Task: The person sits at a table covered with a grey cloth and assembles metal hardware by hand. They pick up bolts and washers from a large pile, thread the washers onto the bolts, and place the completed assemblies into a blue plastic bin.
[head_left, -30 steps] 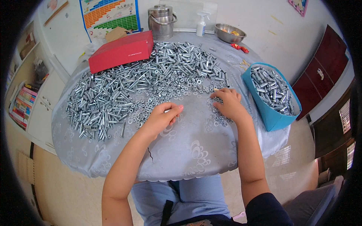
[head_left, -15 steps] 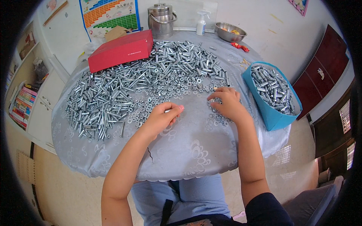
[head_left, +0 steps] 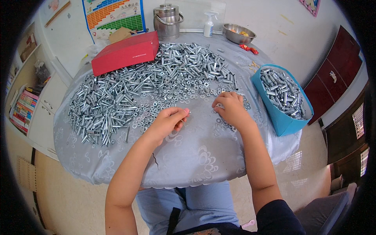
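My left hand [head_left: 169, 122] is closed in a pinch above the table, and a small silver metal part [head_left: 190, 112] shows at the tips of its thumb and forefinger. Most of that part is hidden by the fingers. To the right, my right hand [head_left: 232, 109] reaches down to a patch of washers [head_left: 221, 124], its thumb and fingers drawn together. What it grips there, if anything, I cannot make out. Loose nuts and washers [head_left: 150, 112] lie beyond and left of my left hand. Behind them spreads a large heap of silver bolts and metal sleeves [head_left: 113, 94].
A teal fabric bin [head_left: 290, 127] full of metal sleeve pieces stands at the table's right. On the heap's far left rests a red box [head_left: 125, 53]. Along the back are a steel pot [head_left: 167, 27], a spray bottle [head_left: 208, 27] and a metal bowl [head_left: 238, 36].
My right hand has moved slightly left, and its fingers have drawn closer together over the washers. The metal part now shows at my left fingertips; that hand has barely moved.
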Available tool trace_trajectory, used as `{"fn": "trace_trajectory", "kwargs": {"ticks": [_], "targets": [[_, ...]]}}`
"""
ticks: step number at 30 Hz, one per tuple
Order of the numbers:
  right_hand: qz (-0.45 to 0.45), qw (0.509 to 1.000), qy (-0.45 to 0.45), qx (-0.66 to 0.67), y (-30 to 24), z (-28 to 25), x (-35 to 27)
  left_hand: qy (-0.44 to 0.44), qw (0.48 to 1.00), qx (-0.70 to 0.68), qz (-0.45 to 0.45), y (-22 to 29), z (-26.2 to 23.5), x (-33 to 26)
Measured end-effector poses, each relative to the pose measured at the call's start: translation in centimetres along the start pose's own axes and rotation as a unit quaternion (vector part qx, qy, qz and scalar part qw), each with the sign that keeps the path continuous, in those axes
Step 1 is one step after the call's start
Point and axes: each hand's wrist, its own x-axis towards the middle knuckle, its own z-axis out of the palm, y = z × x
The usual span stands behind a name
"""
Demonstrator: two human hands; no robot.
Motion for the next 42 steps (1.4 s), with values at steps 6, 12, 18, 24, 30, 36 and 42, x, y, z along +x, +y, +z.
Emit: {"fn": "trace_trajectory", "kwargs": {"ticks": [6, 12, 18, 24, 30, 36, 42], "targets": [[-0.015, 1.000, -0.001, 0.017, 0.2, 0.2, 0.0, -0.002, 1.000, -0.001, -0.003, -0.1, -0.1, 0.1], [-0.027, 0.999, -0.005, 0.037, 0.0, 0.1, -0.1, -0.005, 1.000, 0.002, -0.006, -0.1, -0.1, 0.1], [-0.029, 0.999, -0.032, 0.017, -1.1, -0.8, -0.4, 0.003, 1.000, 0.015, 0.001, -0.1, -0.2, 0.0], [-0.025, 0.999, -0.039, 0.027, -1.1, -0.7, -0.4, 0.004, 1.000, 0.021, -0.003, 0.2, 0.2, -0.1], [-0.028, 0.922, -0.071, 0.379, -3.9, -1.6, 0.2, 0.010, 1.000, 0.018, -0.004, 0.2, 0.3, -0.2], [-0.018, 0.837, -0.116, 0.535, -5.2, -0.6, 0.1, -0.007, 1.000, -0.021, 0.002, -0.1, 0.2, -0.1], [0.007, 0.849, -0.103, 0.517, -4.8, -0.5, 0.4, -0.031, 0.998, -0.050, -0.005, 0.4, 0.1, -0.3]]}}
